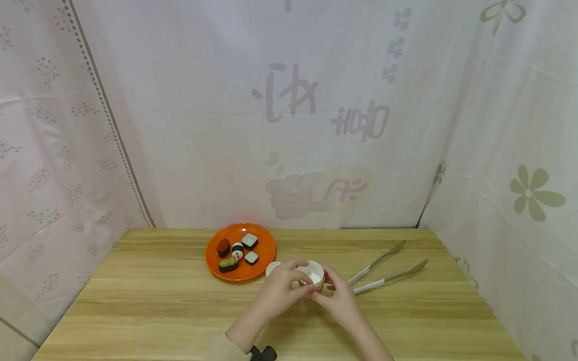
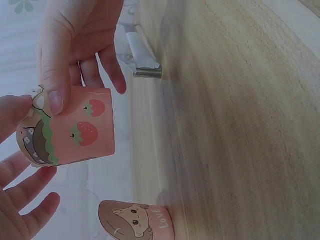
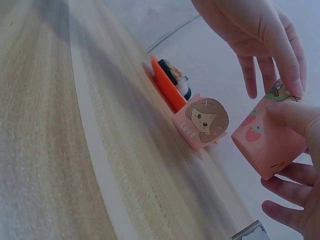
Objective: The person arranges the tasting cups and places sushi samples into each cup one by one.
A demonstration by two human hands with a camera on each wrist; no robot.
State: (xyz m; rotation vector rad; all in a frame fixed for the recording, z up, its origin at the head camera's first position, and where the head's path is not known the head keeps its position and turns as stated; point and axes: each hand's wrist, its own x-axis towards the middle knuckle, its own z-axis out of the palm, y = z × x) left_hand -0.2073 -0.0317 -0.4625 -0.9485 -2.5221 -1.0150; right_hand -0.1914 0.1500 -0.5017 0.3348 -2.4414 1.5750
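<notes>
Both hands hold a pink paper cup [image 1: 313,274] with a white inside and strawberries printed on its side. It is raised off the table and tilted in the right wrist view. My left hand [image 1: 282,293] pinches the cup's rim from the left. On the other side, my right hand [image 1: 340,302] grips it between thumb and fingers. A second pink paper cup [image 3: 201,124], with a cartoon girl and the word LOVE, stands on the table behind my left hand; only its white rim shows in the head view.
An orange plate [image 1: 215,265] carries several sushi pieces [image 1: 237,250] at the back. To the right lie two utensils [image 1: 393,278] with white handles and metal ends. A black object [image 1: 263,358] shows beside the left forearm. Printed curtains surround the wooden table [image 1: 155,307].
</notes>
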